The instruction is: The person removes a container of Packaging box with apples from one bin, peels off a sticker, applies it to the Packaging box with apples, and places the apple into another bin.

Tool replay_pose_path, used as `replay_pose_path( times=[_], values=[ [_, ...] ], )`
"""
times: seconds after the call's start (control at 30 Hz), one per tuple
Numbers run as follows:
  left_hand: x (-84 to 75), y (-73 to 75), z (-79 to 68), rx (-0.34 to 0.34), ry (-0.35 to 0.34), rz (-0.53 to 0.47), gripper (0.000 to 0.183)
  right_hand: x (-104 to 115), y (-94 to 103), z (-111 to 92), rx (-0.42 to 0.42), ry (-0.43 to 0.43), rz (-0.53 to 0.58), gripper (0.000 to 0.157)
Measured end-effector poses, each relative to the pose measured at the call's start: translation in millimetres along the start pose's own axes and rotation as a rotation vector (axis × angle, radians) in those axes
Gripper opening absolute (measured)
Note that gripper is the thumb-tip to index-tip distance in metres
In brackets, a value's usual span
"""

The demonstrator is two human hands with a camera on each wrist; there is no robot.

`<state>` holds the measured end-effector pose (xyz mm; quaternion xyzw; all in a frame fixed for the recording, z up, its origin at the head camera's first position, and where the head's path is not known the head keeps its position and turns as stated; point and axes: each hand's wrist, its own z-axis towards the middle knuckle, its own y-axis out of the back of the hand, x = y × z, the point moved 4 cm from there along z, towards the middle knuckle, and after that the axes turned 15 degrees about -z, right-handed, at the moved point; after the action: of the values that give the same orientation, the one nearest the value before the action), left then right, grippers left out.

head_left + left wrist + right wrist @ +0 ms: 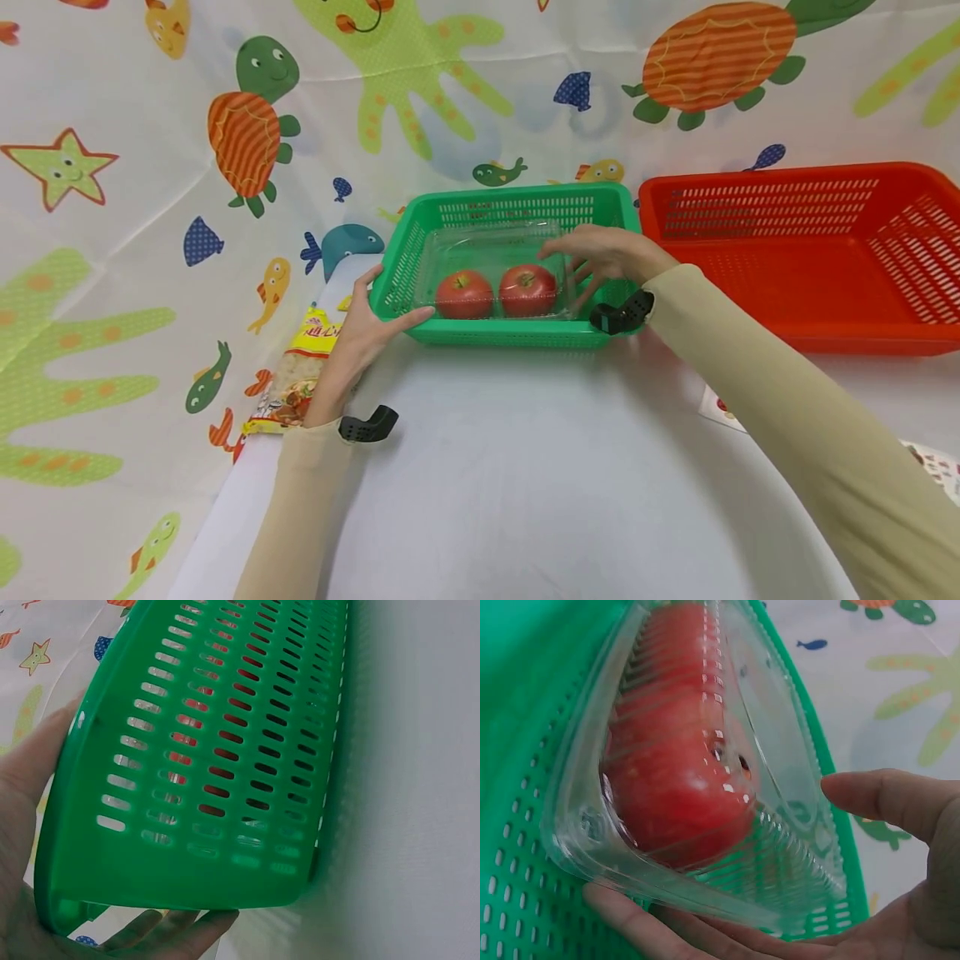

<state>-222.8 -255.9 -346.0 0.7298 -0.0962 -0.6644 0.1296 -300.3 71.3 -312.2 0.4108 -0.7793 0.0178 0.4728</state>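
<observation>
My left hand (pixel 365 329) grips the left front corner of a green plastic basket (pixel 502 334); its thumb lies along the front rim and its fingers reach round the outside. Inside the basket is a clear plastic box (pixel 697 889) with two red apples (pixel 464 294). My right hand (pixel 611 252) reaches over the right end of this box. Its thumb is at the lid edge and its fingers stretch along the lower end, between the box and the basket, with space between palm and box in the right wrist view.
A red plastic basket (pixel 795 340) stands right beside the green one. A yellow food packet (pixel 288 379) lies left, behind my left forearm. Printed cards (pixel 933 467) lie under and beyond my right forearm. A patterned curtain (pixel 465 92) rises behind the white table (pixel 510 467).
</observation>
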Motion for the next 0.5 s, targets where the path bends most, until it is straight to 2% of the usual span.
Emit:
replay_pose_path(
  times=[0.13,0.3,0.5],
  values=[
    [0.0,0.6,0.4,-0.001,-0.007,-0.003,0.113,-1,2.1,5,0.032,-0.028,0.056,0.080],
    [-0.7,0.0,0.1,-0.004,-0.012,-0.009,0.113,-5,1.2,14,0.079,-0.066,0.043,0.092],
    [0.1,0.0,-0.5,-0.013,-0.009,-0.002,0.110,-5,-1.5,24,0.063,-0.088,0.041,0.098]
  ],
)
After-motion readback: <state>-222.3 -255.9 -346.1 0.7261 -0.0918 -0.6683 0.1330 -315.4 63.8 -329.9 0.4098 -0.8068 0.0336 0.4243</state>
